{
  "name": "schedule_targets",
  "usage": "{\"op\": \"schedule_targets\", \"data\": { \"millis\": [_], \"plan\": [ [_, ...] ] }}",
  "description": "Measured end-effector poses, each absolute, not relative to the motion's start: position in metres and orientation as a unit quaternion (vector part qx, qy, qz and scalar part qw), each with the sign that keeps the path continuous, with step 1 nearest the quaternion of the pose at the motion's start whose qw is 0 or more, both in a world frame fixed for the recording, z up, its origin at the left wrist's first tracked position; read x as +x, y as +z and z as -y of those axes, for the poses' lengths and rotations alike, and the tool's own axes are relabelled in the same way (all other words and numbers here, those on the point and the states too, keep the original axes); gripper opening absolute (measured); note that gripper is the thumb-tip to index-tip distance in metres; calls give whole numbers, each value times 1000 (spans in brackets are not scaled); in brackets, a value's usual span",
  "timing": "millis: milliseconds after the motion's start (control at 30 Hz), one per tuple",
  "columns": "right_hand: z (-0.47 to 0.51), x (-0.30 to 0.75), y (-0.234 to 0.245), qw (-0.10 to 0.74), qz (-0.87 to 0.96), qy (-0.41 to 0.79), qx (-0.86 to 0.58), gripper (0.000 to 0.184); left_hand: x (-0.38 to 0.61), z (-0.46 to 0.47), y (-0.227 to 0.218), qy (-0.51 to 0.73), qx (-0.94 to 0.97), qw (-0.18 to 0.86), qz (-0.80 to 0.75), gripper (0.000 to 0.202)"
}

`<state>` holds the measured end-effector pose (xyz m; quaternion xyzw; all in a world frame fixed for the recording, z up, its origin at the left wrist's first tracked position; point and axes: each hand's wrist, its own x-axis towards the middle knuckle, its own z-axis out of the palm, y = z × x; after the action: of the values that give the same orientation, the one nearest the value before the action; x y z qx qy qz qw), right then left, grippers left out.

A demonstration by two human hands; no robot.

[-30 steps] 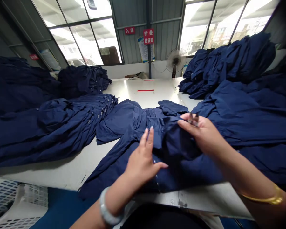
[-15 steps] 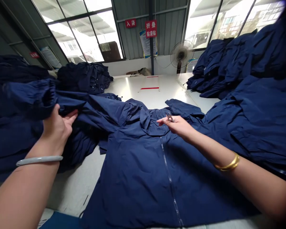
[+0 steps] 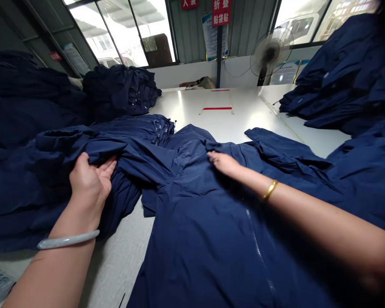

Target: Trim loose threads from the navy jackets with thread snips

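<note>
Gathering a bunched fold of the navy jacket (image 3: 205, 222), the left hand (image 3: 91, 182) has its grip curled around the cloth, with the thumb and fingers apart and the palm turned up toward the fold. A pale bangle (image 3: 68, 239) circles that wrist. The right hand (image 3: 223, 164) lies across the jacket just below the collar, its grip pressed together with the fingertips touching the cloth; whether they pinch anything small is hidden, so I cannot tell. A gold bracelet (image 3: 270, 189) sits on that wrist. The jacket lies spread on the white surface (image 3: 231, 119), its zip (image 3: 258, 252) running toward the person and its far side reaching a sleeve (image 3: 282, 147) out to the right. Its left side lifts into the left hand and overlaps the folded stack (image 3: 131, 128) of navy garments just beside it. Another navy pile (image 3: 122, 92) sits behind that stack, and a large one (image 3: 336, 85) rises on the right. Further along the surface lies a red strip (image 3: 217, 108). Beyond it stand a fan (image 3: 271, 53), red signs (image 3: 221, 12) on a post, and bright windows (image 3: 122, 34).
</note>
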<state>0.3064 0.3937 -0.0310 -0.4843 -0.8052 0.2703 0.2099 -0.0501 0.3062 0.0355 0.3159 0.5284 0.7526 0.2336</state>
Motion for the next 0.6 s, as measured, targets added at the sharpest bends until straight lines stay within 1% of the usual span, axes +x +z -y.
{"op": "schedule_targets", "data": {
  "millis": [67,133,233,300,367,467,567,600],
  "plan": [
    [-423,308,-26,213,777,231,-545,32,-52,-306,34,765,311,238,-511,49],
    [-435,300,-21,218,772,198,-564,28,-52,-307,34,779,300,243,-494,47],
    [-427,268,-26,222,822,178,-494,28,-50,-307,33,792,281,246,-483,42],
    [-421,243,-37,215,866,184,-411,23,-50,-306,32,794,279,246,-480,40],
    [-426,225,-52,215,884,192,-367,28,-51,-304,31,795,282,248,-477,38],
    [-455,214,-72,240,863,205,-394,37,-54,-299,32,789,290,262,-474,39],
    [-482,217,-82,265,828,242,-431,37,-57,-297,33,786,291,271,-473,43],
    [-486,220,-83,273,817,260,-436,34,-57,-297,33,786,288,272,-474,44]
  ]
}}
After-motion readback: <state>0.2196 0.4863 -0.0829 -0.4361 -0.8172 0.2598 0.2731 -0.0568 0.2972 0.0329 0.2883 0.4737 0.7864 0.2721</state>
